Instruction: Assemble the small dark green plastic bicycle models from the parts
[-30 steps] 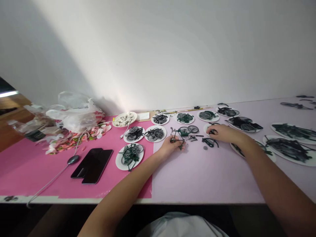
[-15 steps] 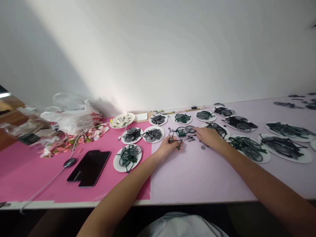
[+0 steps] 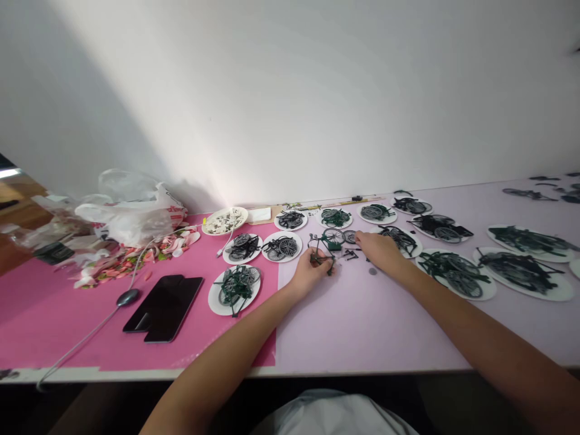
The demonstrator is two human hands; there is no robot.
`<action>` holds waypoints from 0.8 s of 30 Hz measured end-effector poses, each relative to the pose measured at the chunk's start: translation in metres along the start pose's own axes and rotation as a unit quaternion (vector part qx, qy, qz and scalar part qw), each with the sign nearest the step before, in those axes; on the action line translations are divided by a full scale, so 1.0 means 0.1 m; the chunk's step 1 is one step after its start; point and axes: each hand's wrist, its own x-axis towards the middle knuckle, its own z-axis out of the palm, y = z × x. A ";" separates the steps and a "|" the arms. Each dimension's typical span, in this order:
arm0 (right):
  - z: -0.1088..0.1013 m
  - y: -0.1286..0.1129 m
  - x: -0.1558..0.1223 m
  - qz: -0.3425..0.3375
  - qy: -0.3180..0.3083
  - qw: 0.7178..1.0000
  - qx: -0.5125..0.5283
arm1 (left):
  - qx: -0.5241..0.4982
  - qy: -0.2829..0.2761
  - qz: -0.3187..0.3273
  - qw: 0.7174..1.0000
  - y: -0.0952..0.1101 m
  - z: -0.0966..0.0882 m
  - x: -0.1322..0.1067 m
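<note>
Green frame [image 3: 330,266] in left hand [image 3: 309,270] — right hand [image 3: 379,252], grip unclear, now nearer wheels [image 3: 348,236]

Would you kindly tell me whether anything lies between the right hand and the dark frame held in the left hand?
Yes: small dark parts lie on the lilac tabletop between the right hand and the dark frame in the left hand. A grey wheel sits just beside the right hand; whether it is touched is unclear.
</note>
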 end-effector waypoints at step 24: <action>-0.26 -0.39 -0.41 -0.127 -0.016 0.910 0.394 | 0.075 0.083 0.086 0.990 -0.06 -0.03 0.01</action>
